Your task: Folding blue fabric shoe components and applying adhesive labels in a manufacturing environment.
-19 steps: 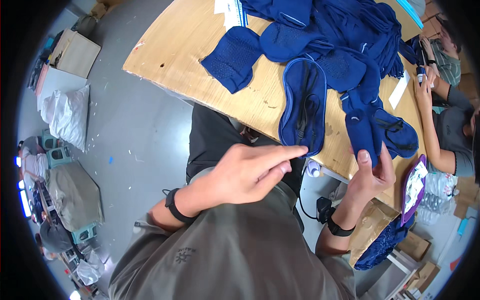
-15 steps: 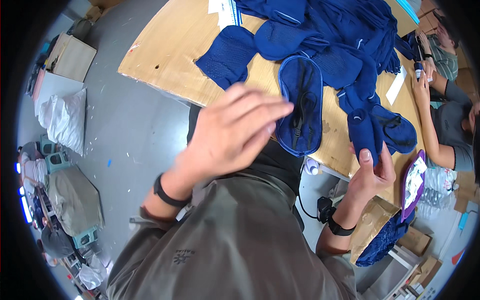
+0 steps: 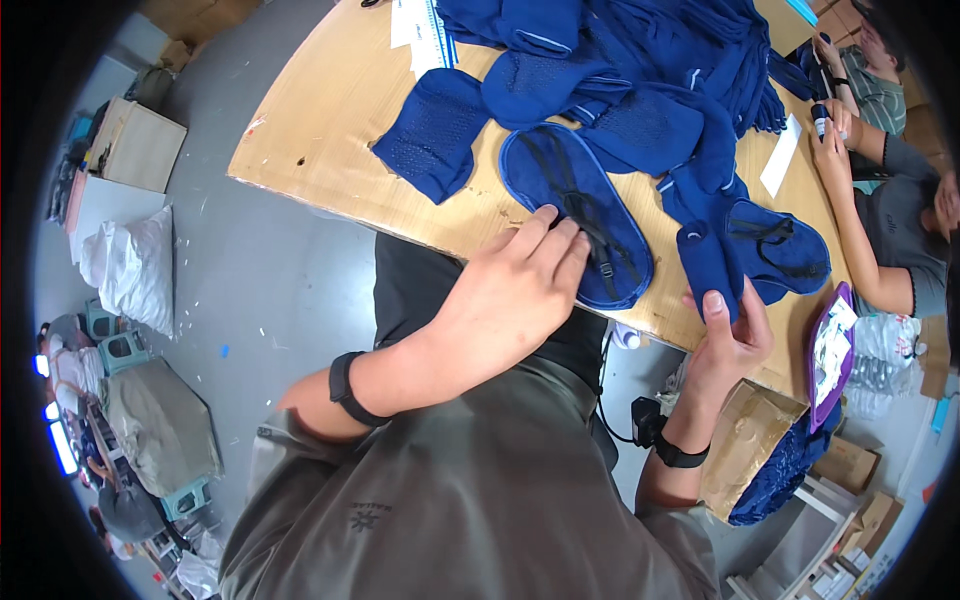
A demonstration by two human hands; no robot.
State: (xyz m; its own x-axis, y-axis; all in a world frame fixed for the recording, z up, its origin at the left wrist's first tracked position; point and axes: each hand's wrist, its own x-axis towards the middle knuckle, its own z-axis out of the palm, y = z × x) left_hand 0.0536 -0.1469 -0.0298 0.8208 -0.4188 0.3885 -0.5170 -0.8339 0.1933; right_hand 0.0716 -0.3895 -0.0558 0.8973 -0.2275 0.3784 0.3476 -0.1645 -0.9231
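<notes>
A navy eye mask (image 3: 625, 235) with black straps lies at the table's near edge, its strap side up. My left hand (image 3: 520, 285) is on it, fingers together and bent over the strap and the mask's middle; the thumb is hidden. In my right hand (image 3: 735, 340) a rolled navy sock (image 3: 708, 262) stands upright, gripped at its lower end between thumb and fingers. Just beyond that hand lies a second navy eye mask (image 3: 785, 250), its black strap showing. A flat navy sock (image 3: 430, 135) with small dots rests left of the first mask.
A large heap of navy socks (image 3: 640, 60) covers the far side of the wooden table (image 3: 310, 110). White paper slips (image 3: 780, 155) lie there too. At the right, a purple tray (image 3: 832, 350) holds white slips; below it stands a cardboard box (image 3: 745, 440). Co-workers (image 3: 895, 230) sit at the right.
My left hand has come down onto the eye mask's strap from the air beside it. That mask now lies tilted, its near end further right. My right hand still holds the rolled sock.
</notes>
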